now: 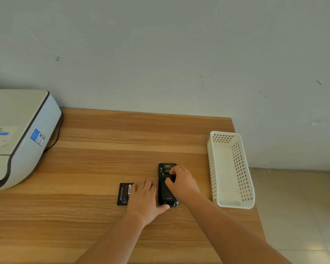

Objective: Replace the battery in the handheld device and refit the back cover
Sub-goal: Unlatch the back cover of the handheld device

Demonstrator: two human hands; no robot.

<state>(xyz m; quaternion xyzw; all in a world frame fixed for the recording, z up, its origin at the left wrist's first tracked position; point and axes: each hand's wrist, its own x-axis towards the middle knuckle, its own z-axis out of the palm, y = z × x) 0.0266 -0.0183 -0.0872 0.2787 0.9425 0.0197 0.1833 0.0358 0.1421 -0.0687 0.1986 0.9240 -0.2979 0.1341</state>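
A black handheld device lies face down on the wooden table, its back cover on and a yellow label showing at its far end. My right hand rests on the upper part of the back, fingertips pinching at a latch there. My left hand lies flat beside the device, thumb pressed against its near left corner. A loose black battery lies flat left of the device, partly hidden under my left fingers.
A white perforated plastic basket stands at the table's right edge, close to my right forearm. A white printer with a black cable fills the back left. The wall runs behind the table; tiled floor lies to the right.
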